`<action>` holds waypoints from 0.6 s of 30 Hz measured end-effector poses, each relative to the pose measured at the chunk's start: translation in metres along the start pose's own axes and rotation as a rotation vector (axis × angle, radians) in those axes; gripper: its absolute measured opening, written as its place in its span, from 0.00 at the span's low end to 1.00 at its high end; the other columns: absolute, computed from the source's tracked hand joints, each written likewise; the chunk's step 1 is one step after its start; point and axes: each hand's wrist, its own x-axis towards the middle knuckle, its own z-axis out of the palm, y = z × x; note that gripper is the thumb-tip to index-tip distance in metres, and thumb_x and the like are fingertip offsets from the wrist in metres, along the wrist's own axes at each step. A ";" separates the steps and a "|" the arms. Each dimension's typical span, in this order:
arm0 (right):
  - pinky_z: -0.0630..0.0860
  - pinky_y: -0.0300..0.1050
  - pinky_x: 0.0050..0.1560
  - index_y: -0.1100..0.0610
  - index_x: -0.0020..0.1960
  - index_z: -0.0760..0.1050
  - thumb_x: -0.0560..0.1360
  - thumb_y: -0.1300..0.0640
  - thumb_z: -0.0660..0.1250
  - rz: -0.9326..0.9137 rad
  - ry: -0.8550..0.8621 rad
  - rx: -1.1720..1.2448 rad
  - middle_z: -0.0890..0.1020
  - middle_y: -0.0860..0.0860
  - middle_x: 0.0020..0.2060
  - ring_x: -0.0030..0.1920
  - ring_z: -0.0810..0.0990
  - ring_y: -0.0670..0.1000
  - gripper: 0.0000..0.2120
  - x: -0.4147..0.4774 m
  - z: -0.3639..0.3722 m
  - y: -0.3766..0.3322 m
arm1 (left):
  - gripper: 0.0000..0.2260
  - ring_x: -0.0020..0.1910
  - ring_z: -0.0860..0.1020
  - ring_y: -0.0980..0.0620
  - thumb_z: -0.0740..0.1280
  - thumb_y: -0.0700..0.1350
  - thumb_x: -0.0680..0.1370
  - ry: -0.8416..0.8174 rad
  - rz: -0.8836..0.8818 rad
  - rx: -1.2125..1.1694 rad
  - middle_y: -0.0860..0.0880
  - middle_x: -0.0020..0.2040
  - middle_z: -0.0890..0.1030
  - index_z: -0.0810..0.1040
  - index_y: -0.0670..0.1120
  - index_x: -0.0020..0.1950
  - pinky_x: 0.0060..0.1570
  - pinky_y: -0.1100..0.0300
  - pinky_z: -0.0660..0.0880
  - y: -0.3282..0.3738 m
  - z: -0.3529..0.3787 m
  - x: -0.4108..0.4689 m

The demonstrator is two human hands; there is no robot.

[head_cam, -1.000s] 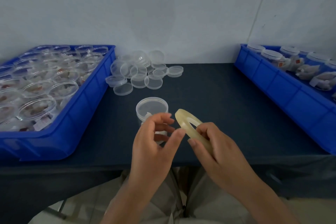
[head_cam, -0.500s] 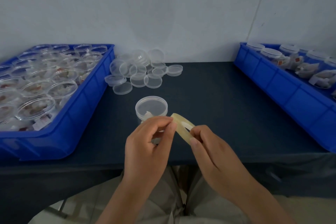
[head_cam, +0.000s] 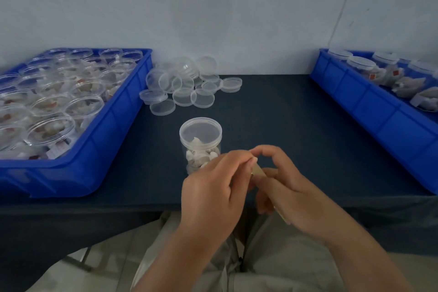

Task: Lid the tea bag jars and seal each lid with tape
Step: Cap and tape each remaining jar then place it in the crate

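Tape roll (head_cam: 258, 170) mostly hidden between left hand (head_cam: 213, 187), pinching it, and right hand (head_cam: 291, 192), gripping it; one lidded jar (head_cam: 200, 140); two blue bins (head_cam: 111, 130) (head_cam: 369, 102), both cut off.

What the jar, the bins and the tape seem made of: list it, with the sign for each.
Jar: clear glossy plastic, by the look; tea bags show through its wall.
Bins: opaque blue moulded plastic, ribbed sides, slight sheen.
Tape: yellowish translucent film, probably plastic; mostly hidden, so uncertain.
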 end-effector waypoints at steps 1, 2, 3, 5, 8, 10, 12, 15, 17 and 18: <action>0.78 0.40 0.41 0.34 0.66 0.70 0.87 0.53 0.61 0.006 0.021 -0.010 0.83 0.48 0.42 0.38 0.80 0.47 0.14 0.000 0.000 0.000 | 0.08 0.40 0.80 0.59 0.66 0.49 0.86 0.024 0.021 0.031 0.59 0.46 0.82 0.84 0.51 0.55 0.32 0.55 0.77 0.000 0.001 0.000; 0.75 0.40 0.40 0.36 0.66 0.71 0.87 0.51 0.60 0.002 0.049 -0.038 0.81 0.49 0.40 0.36 0.77 0.47 0.12 -0.001 0.001 0.000 | 0.08 0.42 0.80 0.59 0.66 0.49 0.86 0.048 0.029 0.044 0.59 0.49 0.82 0.85 0.50 0.54 0.33 0.56 0.77 -0.001 0.002 -0.001; 0.74 0.42 0.39 0.37 0.66 0.72 0.87 0.47 0.59 -0.012 0.075 -0.085 0.79 0.50 0.39 0.36 0.75 0.47 0.10 -0.001 0.003 0.001 | 0.08 0.44 0.81 0.59 0.66 0.49 0.86 0.069 0.020 0.041 0.59 0.50 0.82 0.85 0.50 0.53 0.35 0.57 0.78 -0.001 0.003 -0.002; 0.73 0.39 0.38 0.39 0.66 0.72 0.87 0.40 0.56 -0.055 0.115 -0.196 0.78 0.50 0.41 0.36 0.74 0.43 0.12 -0.002 0.008 0.002 | 0.09 0.46 0.81 0.59 0.66 0.50 0.85 0.083 -0.035 0.003 0.60 0.51 0.82 0.85 0.51 0.52 0.39 0.60 0.77 -0.001 0.006 -0.003; 0.72 0.31 0.42 0.42 0.59 0.75 0.85 0.39 0.55 -0.111 0.190 -0.259 0.79 0.45 0.45 0.40 0.78 0.44 0.13 0.000 0.013 0.000 | 0.08 0.49 0.82 0.55 0.65 0.51 0.85 0.062 -0.157 -0.097 0.61 0.49 0.82 0.83 0.53 0.51 0.43 0.63 0.77 -0.002 0.008 -0.004; 0.71 0.30 0.41 0.43 0.57 0.76 0.86 0.41 0.57 -0.099 0.228 -0.276 0.80 0.46 0.44 0.40 0.78 0.45 0.12 0.001 0.014 0.002 | 0.07 0.49 0.82 0.54 0.66 0.50 0.85 0.075 -0.169 -0.113 0.61 0.48 0.82 0.83 0.54 0.51 0.44 0.65 0.77 -0.002 0.010 -0.006; 0.71 0.31 0.40 0.44 0.56 0.77 0.86 0.41 0.58 -0.083 0.243 -0.278 0.81 0.46 0.44 0.40 0.78 0.46 0.11 0.001 0.014 0.005 | 0.06 0.49 0.83 0.55 0.67 0.49 0.85 0.116 -0.144 -0.134 0.61 0.48 0.82 0.83 0.53 0.52 0.45 0.68 0.75 -0.005 0.009 -0.007; 0.76 0.37 0.40 0.43 0.57 0.77 0.85 0.39 0.58 -0.055 0.259 -0.269 0.83 0.44 0.47 0.40 0.80 0.48 0.12 0.001 0.012 0.006 | 0.07 0.55 0.82 0.53 0.68 0.52 0.84 0.320 -0.174 -0.170 0.61 0.56 0.81 0.80 0.53 0.60 0.53 0.65 0.76 -0.022 0.003 -0.003; 0.78 0.43 0.41 0.41 0.56 0.77 0.85 0.38 0.57 -0.053 0.269 -0.295 0.83 0.46 0.46 0.39 0.81 0.50 0.12 0.001 0.009 0.006 | 0.28 0.69 0.76 0.54 0.73 0.62 0.78 0.377 -0.331 -0.145 0.60 0.70 0.75 0.72 0.53 0.74 0.65 0.62 0.73 -0.046 -0.003 0.005; 0.78 0.44 0.41 0.40 0.56 0.77 0.85 0.37 0.57 -0.060 0.272 -0.308 0.83 0.47 0.45 0.39 0.82 0.49 0.12 0.001 0.007 0.007 | 0.40 0.75 0.70 0.57 0.76 0.66 0.74 0.308 -0.438 -0.158 0.60 0.76 0.70 0.65 0.55 0.80 0.70 0.63 0.68 -0.056 -0.006 0.011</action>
